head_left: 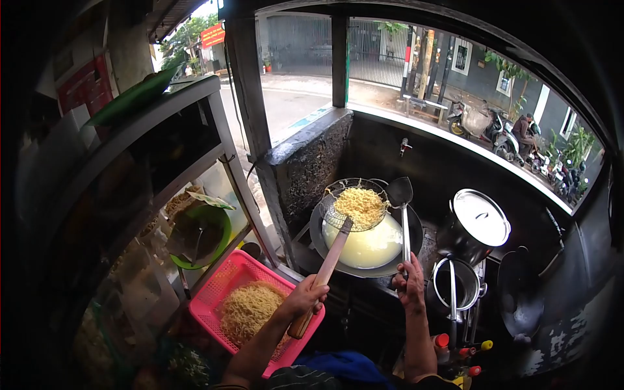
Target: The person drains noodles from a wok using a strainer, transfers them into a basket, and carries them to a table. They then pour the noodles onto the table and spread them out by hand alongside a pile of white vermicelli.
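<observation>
My left hand (308,296) is closed round the wooden handle of a wire strainer (336,223). Yellow noodles (359,205) lie in the strainer's basket, which is over the far side of a wok (316,237) of pale, cloudy liquid (374,244). In my right hand (409,283) is the metal handle of a spatula (400,192). Its dark blade points up and away, beside the wok's right rim. Below my left forearm, a pink plastic basket (209,292) holds a heap of noodles (249,312).
Right of the wok stand a lidded pot (480,218) and an open pot (465,283) with a long handle in it. Another dark wok (520,296) is at far right, and several capped bottles (442,341) stand near my right forearm. A green bowl (218,237) is at left.
</observation>
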A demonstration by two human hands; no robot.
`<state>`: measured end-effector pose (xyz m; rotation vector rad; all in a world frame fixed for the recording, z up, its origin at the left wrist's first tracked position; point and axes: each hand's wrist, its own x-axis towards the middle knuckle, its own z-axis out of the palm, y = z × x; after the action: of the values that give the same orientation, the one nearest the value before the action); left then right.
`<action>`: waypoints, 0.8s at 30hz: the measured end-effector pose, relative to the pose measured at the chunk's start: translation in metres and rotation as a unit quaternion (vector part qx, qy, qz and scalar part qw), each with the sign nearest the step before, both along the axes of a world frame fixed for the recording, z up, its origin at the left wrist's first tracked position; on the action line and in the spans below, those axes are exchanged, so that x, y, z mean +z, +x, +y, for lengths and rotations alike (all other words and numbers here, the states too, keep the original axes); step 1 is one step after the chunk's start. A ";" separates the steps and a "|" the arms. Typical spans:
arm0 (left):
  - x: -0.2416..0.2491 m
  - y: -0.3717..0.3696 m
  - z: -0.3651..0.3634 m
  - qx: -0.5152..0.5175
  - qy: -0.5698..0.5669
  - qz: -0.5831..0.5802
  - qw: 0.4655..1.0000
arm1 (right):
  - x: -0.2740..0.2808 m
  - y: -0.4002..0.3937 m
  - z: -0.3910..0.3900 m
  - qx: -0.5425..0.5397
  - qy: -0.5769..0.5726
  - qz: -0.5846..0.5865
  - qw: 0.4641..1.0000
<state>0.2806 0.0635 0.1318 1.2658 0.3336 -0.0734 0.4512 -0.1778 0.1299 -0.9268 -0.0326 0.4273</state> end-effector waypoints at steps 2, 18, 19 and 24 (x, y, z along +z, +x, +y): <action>0.007 0.000 -0.003 -0.007 0.002 0.000 1.000 | 0.003 -0.005 -0.001 -0.008 0.033 0.032 0.999; -0.018 -0.001 -0.021 0.006 0.033 0.014 0.999 | 0.034 -0.001 0.001 0.030 0.093 0.003 0.995; -0.018 -0.003 -0.022 0.006 0.031 0.016 0.999 | 0.034 -0.002 0.000 0.014 0.065 -0.011 0.998; -0.005 -0.008 -0.026 0.003 0.024 0.011 1.000 | 0.005 -0.012 -0.004 -0.034 0.011 0.091 0.995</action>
<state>0.2726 0.0376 0.1267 1.3125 0.3606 -0.0741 0.4397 -0.1819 0.1349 -0.8610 0.1604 0.4458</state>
